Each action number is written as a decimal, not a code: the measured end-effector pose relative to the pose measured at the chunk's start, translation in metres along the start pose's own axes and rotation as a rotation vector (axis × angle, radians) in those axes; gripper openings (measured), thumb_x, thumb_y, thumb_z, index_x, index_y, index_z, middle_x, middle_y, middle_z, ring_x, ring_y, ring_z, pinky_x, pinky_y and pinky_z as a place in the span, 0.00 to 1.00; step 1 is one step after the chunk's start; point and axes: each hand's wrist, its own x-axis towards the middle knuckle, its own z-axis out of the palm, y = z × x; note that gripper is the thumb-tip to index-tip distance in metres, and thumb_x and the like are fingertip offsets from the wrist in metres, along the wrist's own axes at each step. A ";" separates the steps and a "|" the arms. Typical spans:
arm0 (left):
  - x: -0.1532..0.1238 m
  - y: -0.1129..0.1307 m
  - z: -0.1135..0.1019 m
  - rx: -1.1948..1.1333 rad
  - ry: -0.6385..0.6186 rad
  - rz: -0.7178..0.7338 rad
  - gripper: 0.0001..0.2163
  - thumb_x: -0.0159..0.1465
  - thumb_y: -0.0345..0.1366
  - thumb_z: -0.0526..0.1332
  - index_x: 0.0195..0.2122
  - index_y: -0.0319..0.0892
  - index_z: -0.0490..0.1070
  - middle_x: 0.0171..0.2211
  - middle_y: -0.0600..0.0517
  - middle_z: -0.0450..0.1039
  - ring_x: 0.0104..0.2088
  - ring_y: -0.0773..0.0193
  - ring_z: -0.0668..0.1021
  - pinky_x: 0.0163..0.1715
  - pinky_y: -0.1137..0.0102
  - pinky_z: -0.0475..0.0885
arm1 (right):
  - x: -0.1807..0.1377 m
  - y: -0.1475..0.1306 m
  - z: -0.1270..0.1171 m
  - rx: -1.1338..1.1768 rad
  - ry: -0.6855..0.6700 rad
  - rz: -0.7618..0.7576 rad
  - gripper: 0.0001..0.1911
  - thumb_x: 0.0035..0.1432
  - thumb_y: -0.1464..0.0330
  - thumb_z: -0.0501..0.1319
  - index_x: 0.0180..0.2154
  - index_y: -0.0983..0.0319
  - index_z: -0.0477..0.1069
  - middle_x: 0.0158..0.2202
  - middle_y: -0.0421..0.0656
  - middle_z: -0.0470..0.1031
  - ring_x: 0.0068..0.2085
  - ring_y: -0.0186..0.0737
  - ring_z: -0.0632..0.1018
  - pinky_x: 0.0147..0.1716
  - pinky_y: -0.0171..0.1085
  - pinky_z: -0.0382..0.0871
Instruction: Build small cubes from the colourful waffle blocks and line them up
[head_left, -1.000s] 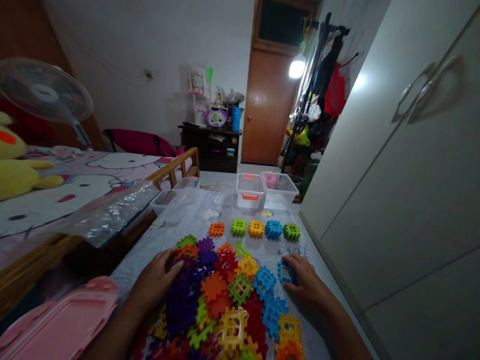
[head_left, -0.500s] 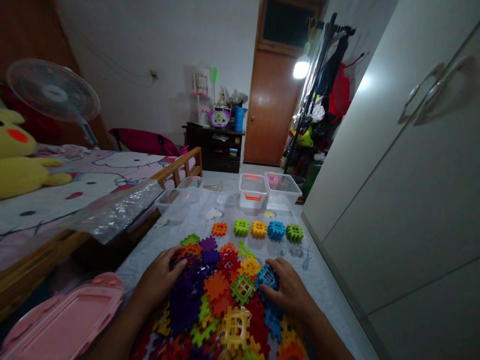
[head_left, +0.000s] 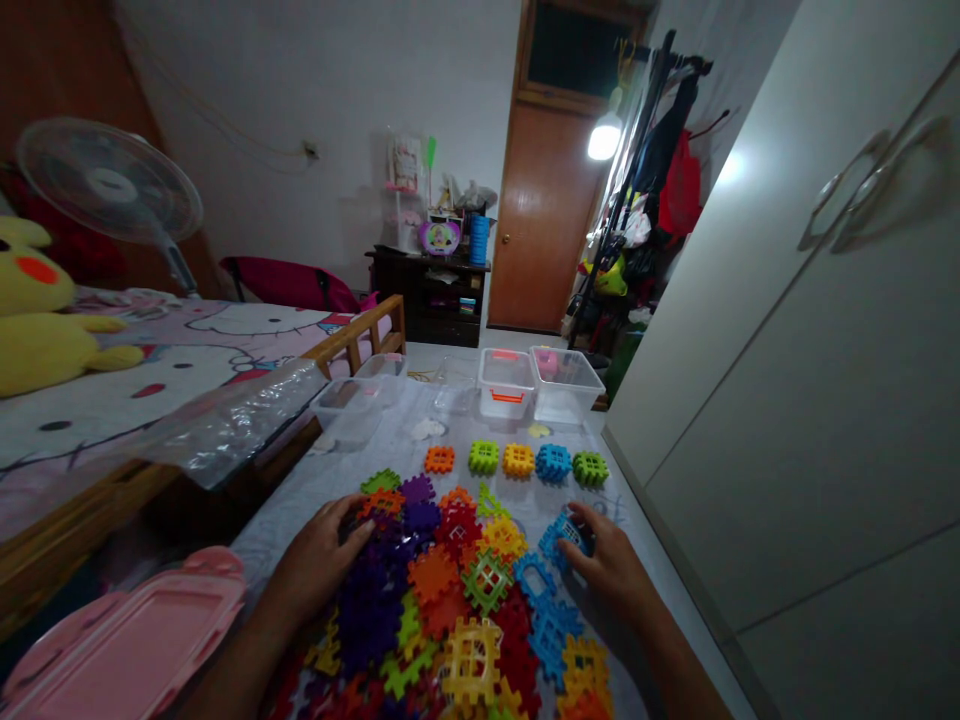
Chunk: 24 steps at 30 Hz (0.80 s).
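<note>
Meanwhile, a blue plastic waffle block is grasped by the right hand; the left hand lies open on purple plastic blocks.

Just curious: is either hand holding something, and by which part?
The right hand seems to pinch a blue plastic block by its right edge. The left hand rests on the heap of blocks; any grip there cannot be told.

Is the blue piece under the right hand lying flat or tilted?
Tilted: the blue piece rises at an angle under the right hand, not flat.
</note>
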 end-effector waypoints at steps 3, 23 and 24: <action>0.000 0.000 0.000 0.005 -0.010 -0.012 0.23 0.59 0.50 0.55 0.49 0.41 0.71 0.48 0.44 0.75 0.49 0.53 0.77 0.53 0.60 0.70 | 0.003 0.010 -0.004 -0.033 0.068 0.017 0.30 0.54 0.57 0.57 0.55 0.66 0.67 0.49 0.52 0.75 0.49 0.51 0.76 0.49 0.46 0.68; 0.000 -0.003 0.002 0.025 0.006 0.008 0.22 0.60 0.50 0.54 0.50 0.42 0.71 0.49 0.45 0.75 0.50 0.54 0.77 0.53 0.62 0.70 | -0.008 -0.017 -0.006 -0.323 -0.049 -0.189 0.12 0.57 0.70 0.55 0.39 0.59 0.76 0.41 0.47 0.78 0.46 0.49 0.73 0.49 0.47 0.60; 0.000 -0.003 0.002 0.023 0.013 0.008 0.22 0.60 0.50 0.54 0.49 0.42 0.71 0.48 0.45 0.75 0.50 0.54 0.77 0.53 0.62 0.70 | -0.008 -0.014 -0.006 -0.283 -0.008 -0.184 0.14 0.58 0.70 0.53 0.42 0.60 0.75 0.41 0.47 0.78 0.45 0.49 0.73 0.49 0.47 0.61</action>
